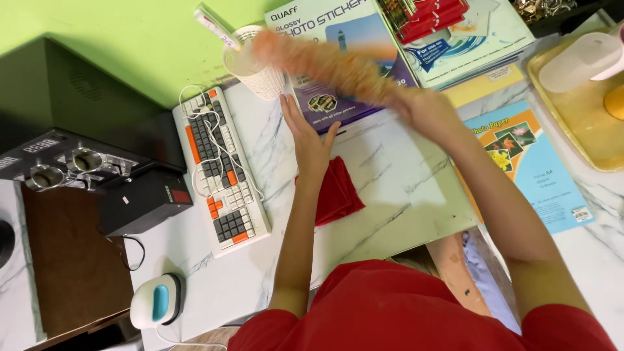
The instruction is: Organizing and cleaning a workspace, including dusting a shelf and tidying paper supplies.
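The person's right hand [426, 112] has its fingers closed round the handle of a fluffy orange duster [325, 62]. The duster is blurred and sticks out over the purple sticker pack [344, 39], far behind the red cloth [335, 192]. The left hand [309, 140] lies flat with its fingers open, touching the back edge of the red cloth on the counter [390, 188].

The duster's tip is very near the white cup [257, 65], which stands behind and to the left of the red cloth. The cup looks light. A wide swing could knock it over and spill the pens inside. The stack of paper packs [468, 39] behind and to the right of the cloth could also slide if it got a bump.

The most open room is the bare marble just right of the red cloth. Left of the cloth the keyboard [221, 172] and its loose white cord sit close, so the cord could catch. Far right of the cloth a yellow tray [572, 123] sits near the counter's edge.
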